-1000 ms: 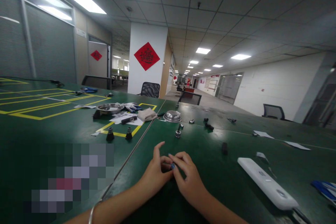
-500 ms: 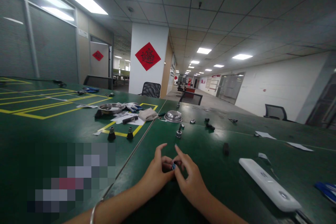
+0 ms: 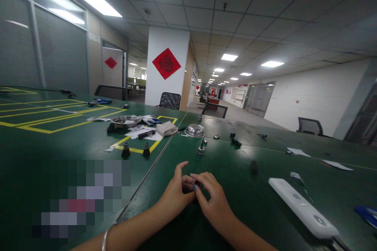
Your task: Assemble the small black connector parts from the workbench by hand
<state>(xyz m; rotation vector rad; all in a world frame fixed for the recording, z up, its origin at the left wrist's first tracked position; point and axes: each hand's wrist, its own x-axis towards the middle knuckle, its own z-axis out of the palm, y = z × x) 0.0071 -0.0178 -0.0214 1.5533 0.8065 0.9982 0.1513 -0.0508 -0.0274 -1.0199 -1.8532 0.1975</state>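
My left hand (image 3: 176, 192) and my right hand (image 3: 213, 200) meet low over the green table (image 3: 235, 192), fingertips pinched together on a small dark part with a blue end (image 3: 194, 186). Most of the part is hidden by the fingers. The left index finger sticks up, and a bracelet sits on my left wrist. A small silver cylinder (image 3: 200, 150) stands on the table a short way beyond the hands.
A white flat device (image 3: 303, 212) lies at the right. Two dark cone-shaped parts (image 3: 125, 150) stand left of centre. Farther back are a metal bowl (image 3: 194, 130), a metal dish (image 3: 125, 121), a cloth (image 3: 165, 128), gloves and small dark parts. Office chairs stand behind the table.
My right index finger rose half a second ago and has curled back down onto the part. Both hands stay in the same spot; the view shifted slightly.
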